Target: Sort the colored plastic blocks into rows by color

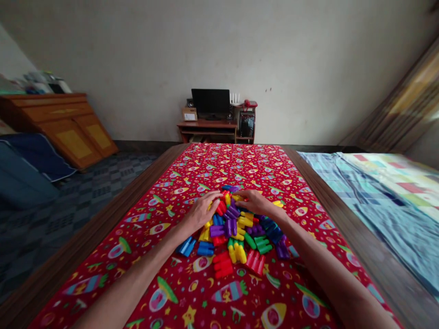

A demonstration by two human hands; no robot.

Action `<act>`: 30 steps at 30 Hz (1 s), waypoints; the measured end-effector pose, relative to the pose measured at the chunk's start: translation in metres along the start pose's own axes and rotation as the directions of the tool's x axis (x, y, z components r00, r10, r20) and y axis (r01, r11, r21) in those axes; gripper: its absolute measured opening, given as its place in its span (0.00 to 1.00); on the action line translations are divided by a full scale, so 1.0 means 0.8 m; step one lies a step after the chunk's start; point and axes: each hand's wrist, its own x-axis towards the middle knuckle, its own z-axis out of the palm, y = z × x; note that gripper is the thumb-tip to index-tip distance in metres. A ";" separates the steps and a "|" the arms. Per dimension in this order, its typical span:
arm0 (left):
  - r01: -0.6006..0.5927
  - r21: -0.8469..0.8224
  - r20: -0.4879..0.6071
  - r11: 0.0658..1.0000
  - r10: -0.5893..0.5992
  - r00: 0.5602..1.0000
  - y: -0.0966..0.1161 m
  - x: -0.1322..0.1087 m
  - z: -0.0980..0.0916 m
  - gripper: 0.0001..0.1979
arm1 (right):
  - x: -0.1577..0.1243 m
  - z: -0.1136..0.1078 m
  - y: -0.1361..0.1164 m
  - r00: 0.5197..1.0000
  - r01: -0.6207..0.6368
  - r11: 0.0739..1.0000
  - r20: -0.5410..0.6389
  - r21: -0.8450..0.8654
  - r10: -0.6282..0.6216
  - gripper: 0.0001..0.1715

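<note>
A heap of plastic building blocks [231, 227] in red, yellow, blue, green and purple lies on a red patterned cloth [164, 274]. At the heap's far left side, my left hand [205, 209] rests on the blocks with its fingers stretched out. My right hand [255, 202] reaches over the far right side, its fingers extended toward the left one. Both hands touch blocks, and neither visibly grips one. Some blocks are hidden under the palms. Nearest to me lie a red block [222, 265] and another red block [255, 262].
The cloth covers a long table with a dark wooden edge [329, 224]. Beyond it a monitor [211, 101] stands on a small desk [207, 124] by the wall. A wooden cabinet [73, 132] is at the left, and a bed with a blue sheet [360, 196] adjoins the right side.
</note>
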 end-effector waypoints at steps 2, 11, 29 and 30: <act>-0.001 -0.042 0.011 0.999 0.002 1.000 -0.004 -0.004 0.005 0.22 | 0.002 0.009 0.002 0.999 0.031 0.999 -0.006 -0.018 -0.031 0.15; 0.061 -0.094 0.046 0.994 -0.057 0.997 -0.005 -0.010 0.002 0.23 | 0.026 -0.065 0.066 0.915 -0.283 0.893 -0.376 -0.349 0.143 0.23; 0.035 -0.080 0.037 0.996 -0.032 0.999 -0.008 -0.011 0.001 0.22 | 0.014 -0.079 0.134 0.863 -0.473 0.763 -0.407 -0.441 0.300 0.23; 0.035 -0.077 0.036 0.996 -0.032 0.999 -0.007 -0.011 0.001 0.22 | 0.014 -0.082 0.128 0.859 -0.478 0.758 -0.414 -0.444 0.300 0.24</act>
